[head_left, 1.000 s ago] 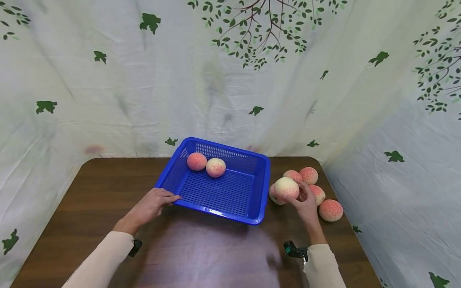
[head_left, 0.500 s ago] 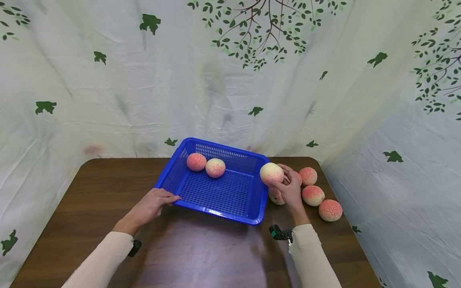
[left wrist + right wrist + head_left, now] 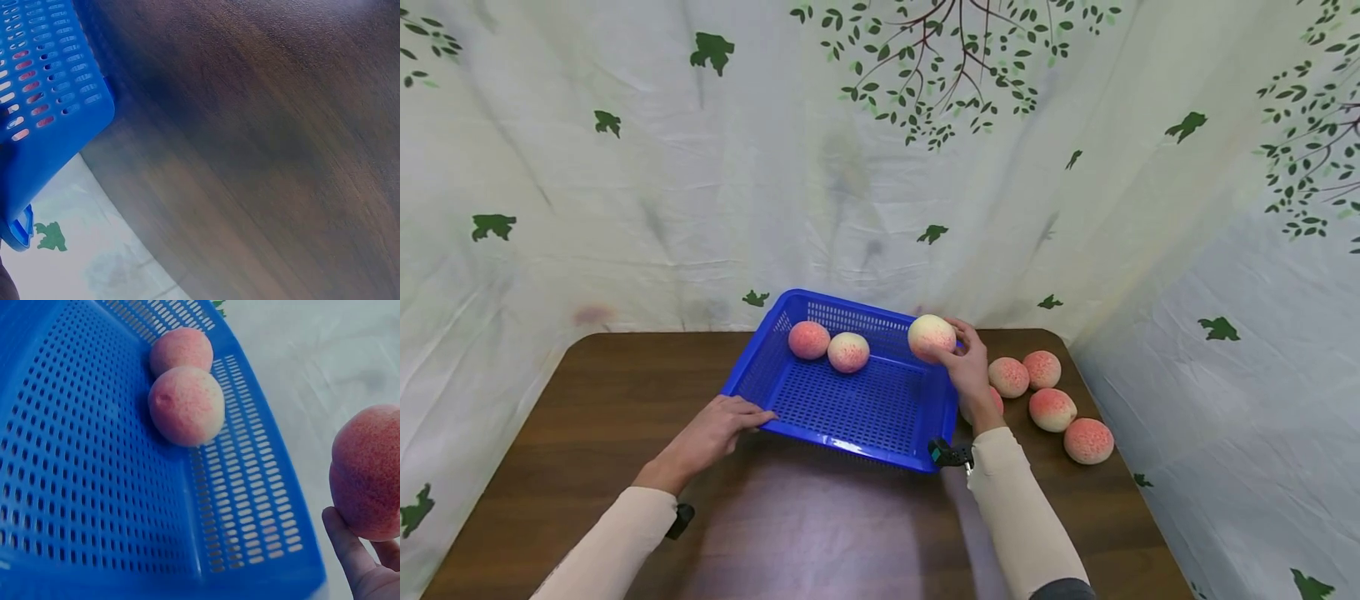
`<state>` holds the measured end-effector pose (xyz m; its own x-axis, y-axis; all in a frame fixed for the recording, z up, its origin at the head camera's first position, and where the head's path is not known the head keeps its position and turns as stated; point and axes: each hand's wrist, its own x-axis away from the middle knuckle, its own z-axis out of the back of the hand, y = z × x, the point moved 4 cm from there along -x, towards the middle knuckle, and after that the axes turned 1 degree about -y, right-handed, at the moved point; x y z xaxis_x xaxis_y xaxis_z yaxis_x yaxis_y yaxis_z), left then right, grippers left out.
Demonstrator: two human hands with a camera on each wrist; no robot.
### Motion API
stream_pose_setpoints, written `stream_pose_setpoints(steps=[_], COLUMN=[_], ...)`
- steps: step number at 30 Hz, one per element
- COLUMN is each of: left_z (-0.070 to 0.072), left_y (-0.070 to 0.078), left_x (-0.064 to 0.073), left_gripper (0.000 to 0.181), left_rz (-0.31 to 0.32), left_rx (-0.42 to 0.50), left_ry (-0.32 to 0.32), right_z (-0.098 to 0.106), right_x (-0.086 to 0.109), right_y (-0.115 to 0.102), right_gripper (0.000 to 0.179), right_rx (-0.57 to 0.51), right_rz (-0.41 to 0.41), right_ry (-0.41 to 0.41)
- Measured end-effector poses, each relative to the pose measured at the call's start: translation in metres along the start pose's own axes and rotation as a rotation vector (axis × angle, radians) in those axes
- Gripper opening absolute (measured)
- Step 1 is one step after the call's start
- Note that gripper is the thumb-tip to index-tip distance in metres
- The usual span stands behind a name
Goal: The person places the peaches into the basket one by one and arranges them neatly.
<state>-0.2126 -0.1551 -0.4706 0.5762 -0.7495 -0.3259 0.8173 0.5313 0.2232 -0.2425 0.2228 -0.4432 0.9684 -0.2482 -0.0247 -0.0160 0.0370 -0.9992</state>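
- A pale, pink-flushed peach [image 3: 929, 335] is held aloft at the far right corner of a blue basket [image 3: 850, 408]; whether it is fully inside the rim cannot be told.
- The right hand [image 3: 967, 367] pinches the fruit between thumb and fingers, parted only as wide as its girth.
- In the past half second the peach has travelled left from the basket's right edge, a sign, it seems, of a fruit in mid-carry, its release not yet made.
- Two pink peaches [image 3: 848, 352] lie side by side on the basket floor toward the far left, their places unchanged.
- The left hand [image 3: 722, 429] grips the rim at the near left corner; how far its fingers curl beneath is hidden.
- Five loose peaches [image 3: 1052, 409] sit right of the basket on a brown table [image 3: 587, 433], one partly hidden behind the right wrist.
- Leaf-printed white cloth [image 3: 835, 192] hangs behind.
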Motion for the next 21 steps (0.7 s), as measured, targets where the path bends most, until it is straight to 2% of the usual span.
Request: stream_pose_setpoints(steps=[6,10,16,21], left_z=[0.0,0.002,0.003,0.001], left_y=[0.0,0.0,0.0,0.0], left_x=[-0.002,0.003,0.006,0.003], left_gripper=[0.036,0.037,0.036,0.036], left_rz=[0.03,0.059,0.032,0.03], left_rx=[0.002,0.023,0.016,0.021], left_ry=[-0.039,-0.061,-0.017,-0.021], right_z=[-0.017,-0.031,-0.047,-0.053], right_x=[-0.012,-0.016,-0.022,-0.025], right_y=[0.007,0.013,0.025,0.038], right_gripper=[0.057,0.058,0.062,0.061], right_rx=[0.027,0.02,0.016,0.014], right_rz=[0.031,0.022,-0.023,-0.057], right_ry=[0.026,0.047,0.082,0.111])
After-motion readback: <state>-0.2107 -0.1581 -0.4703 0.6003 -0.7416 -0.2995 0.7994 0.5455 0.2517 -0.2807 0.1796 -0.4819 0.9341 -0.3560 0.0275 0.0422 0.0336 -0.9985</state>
